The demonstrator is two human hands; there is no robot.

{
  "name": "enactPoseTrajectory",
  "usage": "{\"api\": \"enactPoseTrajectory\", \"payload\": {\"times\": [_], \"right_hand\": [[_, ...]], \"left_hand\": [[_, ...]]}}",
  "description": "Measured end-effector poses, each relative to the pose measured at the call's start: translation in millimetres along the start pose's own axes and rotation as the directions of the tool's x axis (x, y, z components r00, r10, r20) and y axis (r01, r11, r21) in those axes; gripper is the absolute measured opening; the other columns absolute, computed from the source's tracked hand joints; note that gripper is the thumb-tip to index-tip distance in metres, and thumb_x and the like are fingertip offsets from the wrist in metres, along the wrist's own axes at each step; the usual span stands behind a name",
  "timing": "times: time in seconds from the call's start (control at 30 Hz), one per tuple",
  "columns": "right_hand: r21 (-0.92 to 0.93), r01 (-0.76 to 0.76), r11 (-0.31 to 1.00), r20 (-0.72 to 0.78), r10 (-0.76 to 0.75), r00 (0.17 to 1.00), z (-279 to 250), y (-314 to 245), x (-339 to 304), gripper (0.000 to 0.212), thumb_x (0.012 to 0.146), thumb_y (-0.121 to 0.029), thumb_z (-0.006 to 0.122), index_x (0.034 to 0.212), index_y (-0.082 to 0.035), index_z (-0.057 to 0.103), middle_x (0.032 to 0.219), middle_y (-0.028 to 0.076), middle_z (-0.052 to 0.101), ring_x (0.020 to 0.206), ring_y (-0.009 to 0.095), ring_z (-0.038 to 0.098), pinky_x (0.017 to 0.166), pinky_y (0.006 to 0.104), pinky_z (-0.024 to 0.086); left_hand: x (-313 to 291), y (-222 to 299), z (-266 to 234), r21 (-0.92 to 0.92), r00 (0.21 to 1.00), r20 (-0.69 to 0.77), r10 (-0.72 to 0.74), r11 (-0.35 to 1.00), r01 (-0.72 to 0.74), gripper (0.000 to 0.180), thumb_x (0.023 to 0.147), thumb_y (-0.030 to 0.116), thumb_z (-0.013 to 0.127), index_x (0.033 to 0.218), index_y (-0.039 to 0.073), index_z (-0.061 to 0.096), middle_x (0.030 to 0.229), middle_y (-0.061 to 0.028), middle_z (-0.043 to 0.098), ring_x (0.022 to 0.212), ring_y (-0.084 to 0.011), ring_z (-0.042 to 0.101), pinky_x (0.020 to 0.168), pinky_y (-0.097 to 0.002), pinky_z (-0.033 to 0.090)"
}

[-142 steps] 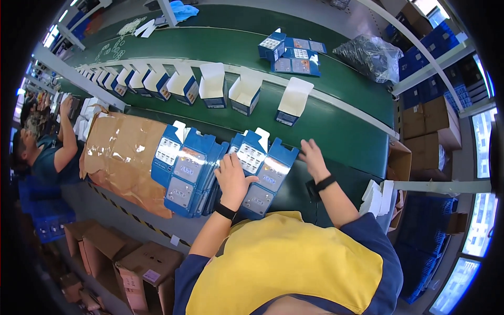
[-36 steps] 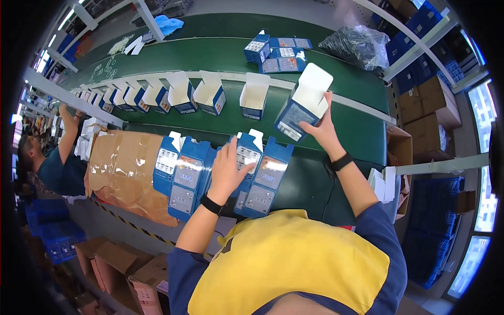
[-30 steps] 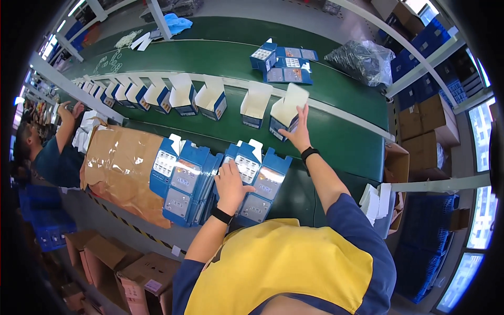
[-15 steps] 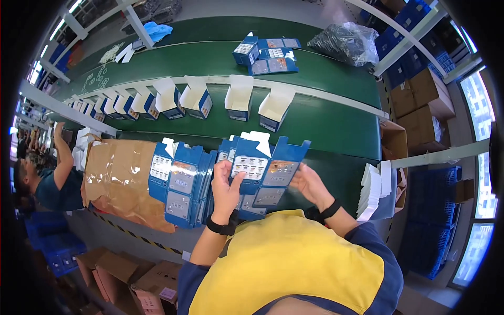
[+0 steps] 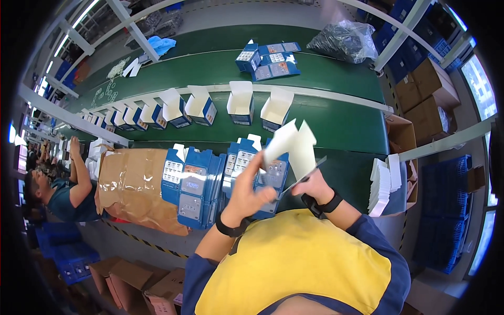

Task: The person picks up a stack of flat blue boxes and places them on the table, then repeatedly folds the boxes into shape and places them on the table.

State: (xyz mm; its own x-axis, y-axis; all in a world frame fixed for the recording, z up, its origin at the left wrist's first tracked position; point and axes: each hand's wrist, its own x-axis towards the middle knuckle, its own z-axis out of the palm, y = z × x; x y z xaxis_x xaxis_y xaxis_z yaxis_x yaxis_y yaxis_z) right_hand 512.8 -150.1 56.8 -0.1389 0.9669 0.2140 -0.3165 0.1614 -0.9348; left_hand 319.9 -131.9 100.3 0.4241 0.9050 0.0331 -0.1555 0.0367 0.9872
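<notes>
Head view: both hands raised over the near table edge, gripping one flat carton blank [image 5: 291, 149], white inside face toward the camera. Left hand [image 5: 247, 189] pinches its lower left edge; right hand [image 5: 314, 185] clasps the lower right. Directly beneath lie stacks of blue flat cartons [image 5: 202, 181], beside brown paper [image 5: 134, 184]. On the green conveyor belt [image 5: 341, 118] beyond, a row of erected open boxes [image 5: 241, 102]. White sheet stack [image 5: 382, 186] sits at right.

Bright, even overhead light, window glare at right, heavy fisheye bending and black rim, slight motion blur.
</notes>
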Motion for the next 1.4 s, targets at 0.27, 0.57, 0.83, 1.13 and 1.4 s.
{"api": "enactPoseTrajectory", "payload": {"times": [0.27,0.57,0.83,1.13,1.4], "right_hand": [[0.162,-0.041,0.986,0.141,0.018,0.99,0.5,-45.1,16.4,0.14,0.038,-0.043,0.091,0.145,-0.009,0.007,0.142,0.011,0.026,0.13,0.021,0.03,0.102,0.0342,0.032],[-0.12,-0.166,0.979,-0.024,0.164,0.986,-6.3,-61.6,30.5,0.114,0.055,-0.049,0.084,0.142,-0.006,0.022,0.137,0.014,0.036,0.127,0.025,0.036,0.104,0.0388,0.029],[0.596,-0.087,0.798,0.077,0.051,0.996,-5.8,-64.8,32.1,0.071,0.08,-0.019,0.068,0.138,-0.005,0.029,0.131,0.013,0.042,0.123,0.023,0.04,0.102,0.0349,0.031],[-0.274,0.321,0.907,0.233,-0.261,0.937,-17.4,-47.6,36.7,0.044,0.08,-0.014,0.067,0.122,-0.01,0.054,0.135,0.017,0.04,0.12,0.024,0.044,0.099,0.0327,0.034],[-0.49,0.1,0.866,0.103,-0.057,0.993,-15.0,-63.6,33.5,0.037,0.075,-0.011,0.07,0.111,-0.007,0.062,0.13,0.013,0.047,0.109,0.024,0.053,0.093,0.031,0.04]], "left_hand": [[15.8,-7.5,4.1,0.401,0.962,0.068,0.264,0.876,-0.269,0.098,0.061,0.019,0.08,0.137,0.003,0.021,0.132,-0.0197,0.033,0.123,-0.0355,0.038,0.108,-0.0467,0.018],[28.3,-12.4,10.5,0.601,0.817,0.243,0.522,0.581,-0.55,0.085,0.057,0.014,0.078,0.13,0.012,0.033,0.128,-0.0211,0.037,0.119,-0.0398,0.04,0.104,-0.0581,0.022],[36.4,-15.7,15.1,0.545,0.71,0.286,0.644,0.5,-0.673,0.067,0.059,0.013,0.078,0.118,0.019,0.047,0.125,-0.0226,0.039,0.111,-0.0417,0.046,0.102,-0.0568,0.027],[38.2,-8.5,12.7,0.391,0.82,0.128,0.558,0.731,-0.559,0.08,0.058,0.014,0.08,0.125,0.022,0.038,0.123,-0.0231,0.04,0.106,-0.0396,0.051,0.098,-0.057,0.034],[44.3,-10.3,9.2,0.554,0.683,0.409,0.605,0.429,-0.713,0.092,0.056,0.014,0.081,0.131,0.026,0.03,0.122,-0.0213,0.042,0.108,-0.0383,0.049,0.1,-0.0601,0.029]]}}
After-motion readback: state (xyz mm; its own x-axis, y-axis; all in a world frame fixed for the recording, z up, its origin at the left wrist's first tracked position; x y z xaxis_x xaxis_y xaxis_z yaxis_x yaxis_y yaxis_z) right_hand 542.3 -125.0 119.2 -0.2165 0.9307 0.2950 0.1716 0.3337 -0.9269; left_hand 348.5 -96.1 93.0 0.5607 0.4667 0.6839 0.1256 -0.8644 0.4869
